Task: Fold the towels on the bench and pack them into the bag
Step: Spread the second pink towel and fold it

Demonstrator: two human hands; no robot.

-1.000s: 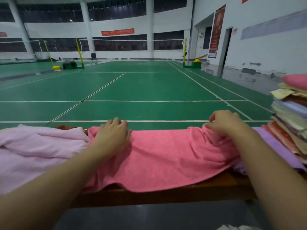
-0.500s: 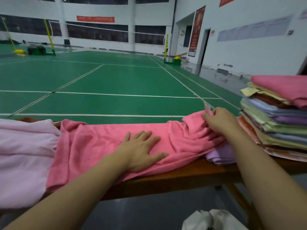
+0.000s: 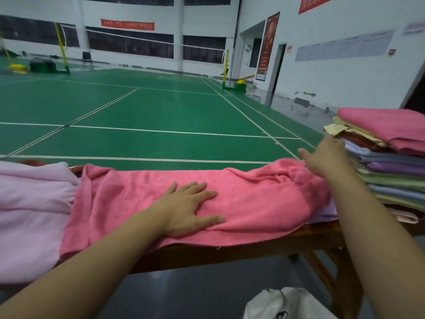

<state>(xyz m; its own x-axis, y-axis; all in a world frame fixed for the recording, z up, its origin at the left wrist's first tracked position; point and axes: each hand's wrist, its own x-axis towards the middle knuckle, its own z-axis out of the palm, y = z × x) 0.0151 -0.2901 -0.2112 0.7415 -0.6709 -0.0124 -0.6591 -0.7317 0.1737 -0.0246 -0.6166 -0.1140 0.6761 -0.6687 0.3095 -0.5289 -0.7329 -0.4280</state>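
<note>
Half a second on, the right hand [image 3: 326, 157] had let go of the bunched end of the pink towel [image 3: 253, 199] and lifted toward the stack of folded towels [image 3: 391, 171], fingers loose and apart, holding nothing. The left hand [image 3: 190, 208] stayed pressed flat on the towel's middle, fingers straight and spread. The pink towel lay lengthwise along the wooden surface [image 3: 264, 247], its near edge hanging over the front, its right end rumpled and lying over a lilac towel [image 3: 322, 217] just beside the stack. A pale pink towel [image 3: 30, 215] was heaped at the left end, touching the pink one. The stack stood at the right end, topped by a pink folded towel [image 3: 386, 127]. A white bag [image 3: 282, 305] sat on the floor below, near the right forearm. Beyond the surface stretched a green badminton court [image 3: 142, 111].
</note>
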